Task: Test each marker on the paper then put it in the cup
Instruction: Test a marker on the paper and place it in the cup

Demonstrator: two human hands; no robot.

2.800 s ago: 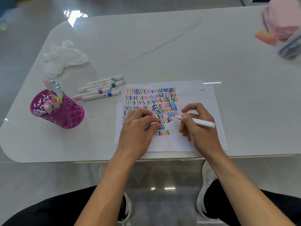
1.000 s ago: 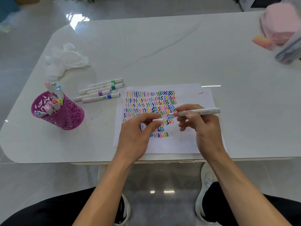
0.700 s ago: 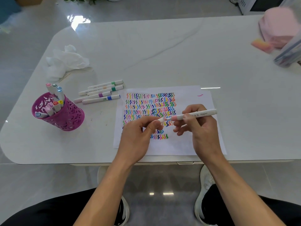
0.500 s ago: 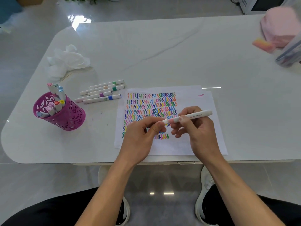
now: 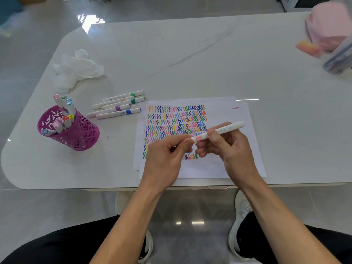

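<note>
pink-banded marker held between both hands above the sheet

the marker (image 5: 230, 128) is gripped round its barrel by the right hand (image 5: 232, 149), with thumb and curled fingers closed on it, so that it is lifted off the sheet and steadied. its near end, just past the pink band, is pinched by the thumb and forefinger of the left hand (image 5: 165, 159). the white piece there is taken to be the cap (image 5: 192, 139), pressed on against the braced barrel. whether it is fully seated cannot be told, since it is mostly covered by the fingertips. no tip is seen on the paper (image 5: 219, 168), so the test stroke for this one is judged done.

the paper is laid flat in front of the person. its upper left is filled with rows of coloured squiggles, and white space is left below and to the right for more. the cup (image 5: 85, 138), purple and pierced, is stood well apart to the left, and several capped markers (image 5: 62, 103) are propped in it. between cup and paper, loose markers (image 5: 118, 108) are lined up side by side on the table (image 5: 190, 54), judged to be waiting their turn. a crumpled tissue (image 5: 76, 69) is seen farther back.
</note>
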